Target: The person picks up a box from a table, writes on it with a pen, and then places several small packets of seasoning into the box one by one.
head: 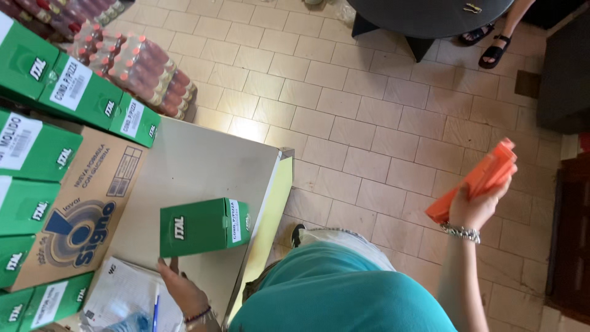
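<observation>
Beige tiled floor (369, 123); dark round table (424, 15); pale counter (203, 166).

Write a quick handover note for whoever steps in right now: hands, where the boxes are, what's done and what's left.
Left hand: open, fingertips on the bottom edge of a single green box lying on the counter.
Right hand: raised to the side over the tiled floor, gripping an orange tool; what kind, cannot tell.
More green boxes are stacked at the left around a cardboard carton. A paper sheet and a blue pen lie by the left hand.
Done: one box set apart from the stack.
Left: the orange tool has not yet touched that box.
</observation>
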